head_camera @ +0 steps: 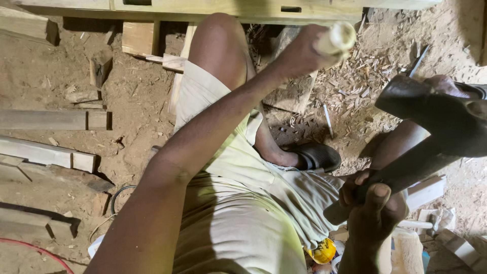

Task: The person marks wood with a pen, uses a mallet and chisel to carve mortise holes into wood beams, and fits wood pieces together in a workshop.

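Above the sawdust floor [127, 101], our left hand [299, 53] is closed around a pale wooden handle [337, 38], and our right hand [373, 203] grips a dark mallet [431, 111] raised beside it.

This is a rough woodworking spot on bare ground. Beyond my left fingers [304, 48], wrapped round a pale wooden handle [337, 38], wood chips [355, 86] litter the dirt floor [137, 96], and a long timber beam [203, 7] runs across the top. Off to the left of those fingers lie sawn planks [50, 120] and offcut blocks [138, 38]. My right fingers [375, 198] grip the shaft of a heavy dark mallet [436, 111], with more wood scraps [459, 246] just beside them.
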